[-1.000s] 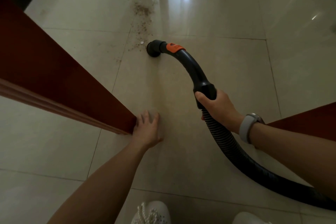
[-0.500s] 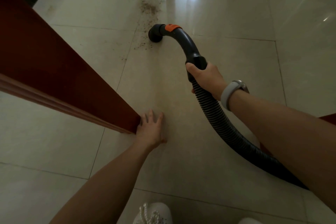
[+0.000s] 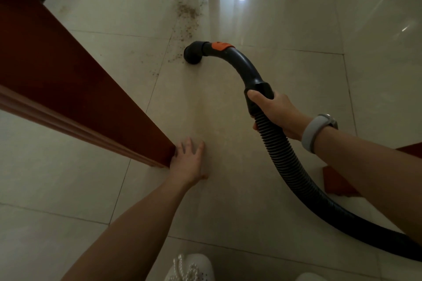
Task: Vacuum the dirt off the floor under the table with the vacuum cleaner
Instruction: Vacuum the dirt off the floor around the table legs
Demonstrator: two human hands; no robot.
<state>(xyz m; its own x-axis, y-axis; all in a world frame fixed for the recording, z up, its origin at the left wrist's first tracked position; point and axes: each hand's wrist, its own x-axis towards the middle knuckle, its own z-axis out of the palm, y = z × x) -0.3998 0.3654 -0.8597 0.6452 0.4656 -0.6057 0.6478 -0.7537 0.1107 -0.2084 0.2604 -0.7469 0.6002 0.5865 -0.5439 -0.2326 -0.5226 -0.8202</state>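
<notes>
One hose [image 3: 280,153] in right hand [image 3: 277,113]; left hand [image 3: 186,162] on floor [image 3: 228,201].

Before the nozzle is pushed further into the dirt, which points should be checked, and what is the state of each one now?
1. Right hand grips the hose handle: ok.
2. Nozzle sits low at the floor, at the near edge of the dirt trail: ok.
3. Dirt remains ahead, along the tile joint: not ok, still to clean.
4. Left hand braces beside the wooden panel, away from the nozzle: ok.
5. Hose runs back without a kink: ok.
6. Suction running: cannot tell.
</notes>
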